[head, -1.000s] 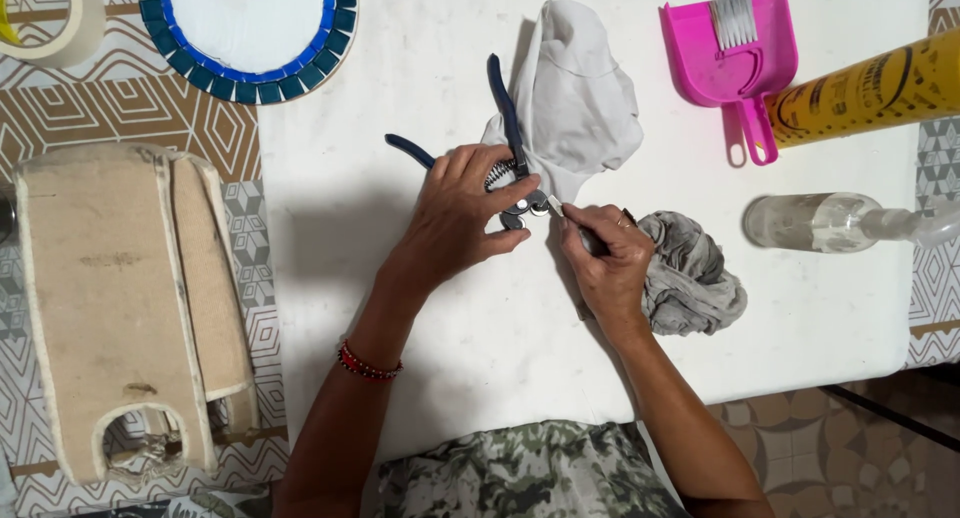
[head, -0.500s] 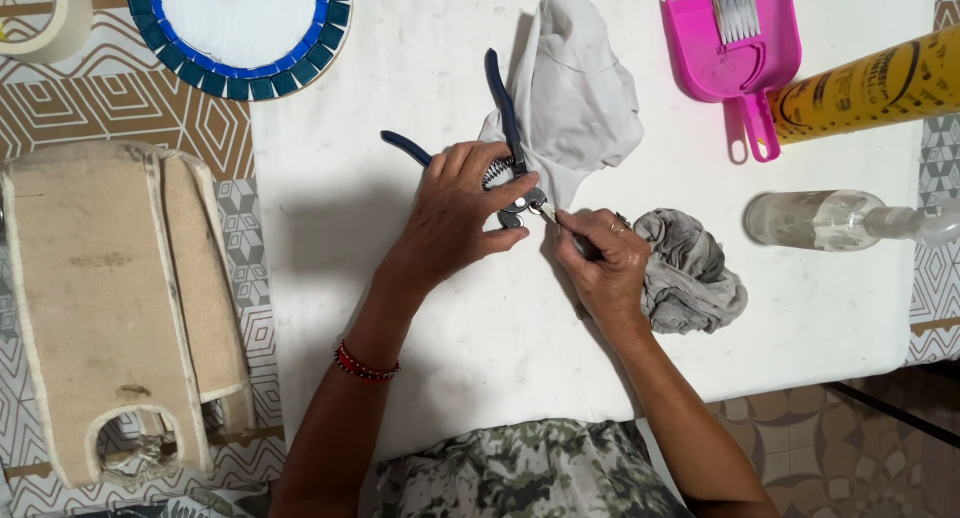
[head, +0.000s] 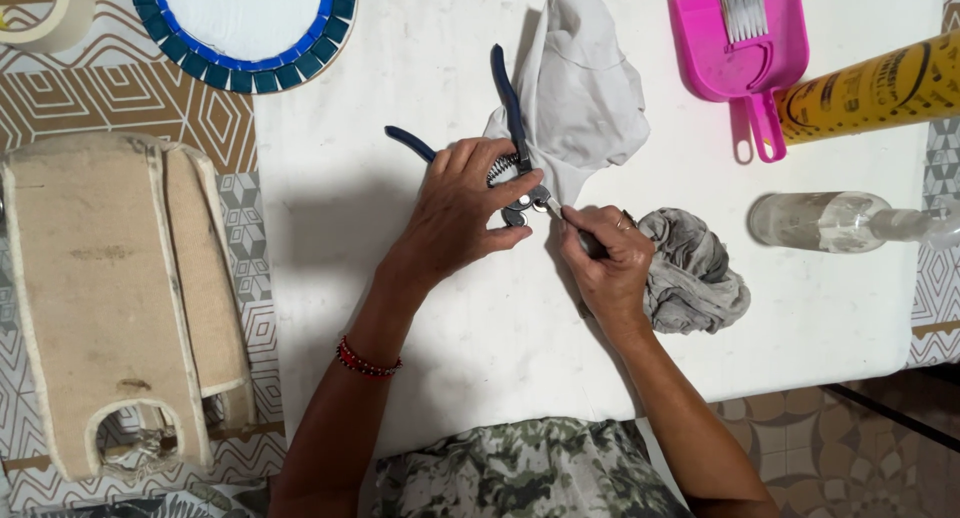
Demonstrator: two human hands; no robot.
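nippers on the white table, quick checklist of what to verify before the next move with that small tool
1. Left hand pinning the nippers near the head: ok.
2. Right hand gripping the small tool, its tip at the wheel head: ok.
3. Handles spread, spring exposed: ok.
4. Tip seated in the fastener: cannot tell, too small.
5. White cloth clear of the head: not ok, its edge lies right beside it.
6. Clear bottle lying on its side near the table edge, stable: cannot tell.
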